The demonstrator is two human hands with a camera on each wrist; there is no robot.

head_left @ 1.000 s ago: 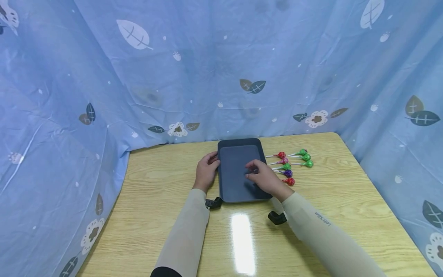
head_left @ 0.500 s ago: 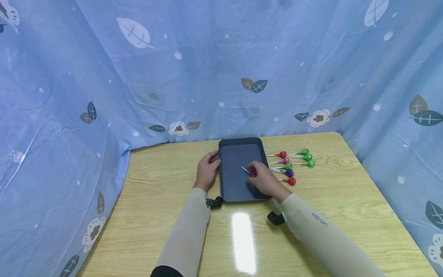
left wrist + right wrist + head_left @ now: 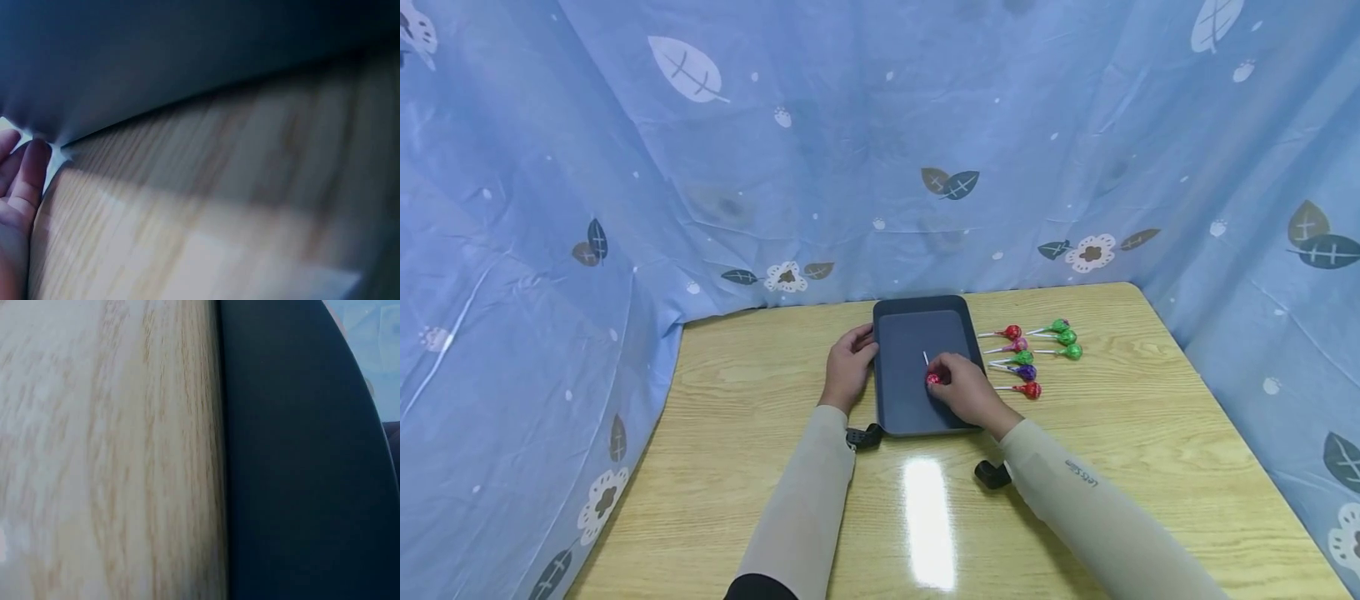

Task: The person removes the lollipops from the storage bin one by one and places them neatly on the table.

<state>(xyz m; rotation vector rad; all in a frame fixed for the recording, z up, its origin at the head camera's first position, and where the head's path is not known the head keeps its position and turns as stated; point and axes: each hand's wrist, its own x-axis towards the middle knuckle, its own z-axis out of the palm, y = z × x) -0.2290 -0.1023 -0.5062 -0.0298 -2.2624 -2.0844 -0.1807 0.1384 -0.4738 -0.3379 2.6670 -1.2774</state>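
Observation:
A dark grey rectangular tray (image 3: 891,421) lies on the wooden table. Over its inside, my right hand (image 3: 966,387) pinches a lollipop (image 3: 933,379) by its red wrapped head, the white stick pointing away toward the back. At the tray's left side rests my left hand (image 3: 847,368), its fingers touching the outer wall; the left wrist view shows those fingers (image 3: 31,169) fairly straight beside the tray. The right wrist view has only the tray's dark wall (image 3: 300,456) and the tabletop, with the right hand's grip out of sight.
Right of the tray lie several wrapped lollipops, among them a red one (image 3: 1032,390), a purple one (image 3: 1026,373) and a green one (image 3: 1072,352). A blue patterned curtain (image 3: 820,167) hangs along the table's back and sides. Wood tabletop (image 3: 752,375) extends left of the tray.
The right hand has turned the lollipop, so its stick now points toward the back and its red head shows. That hand has shifted slightly left. The left hand stays at the tray's side.

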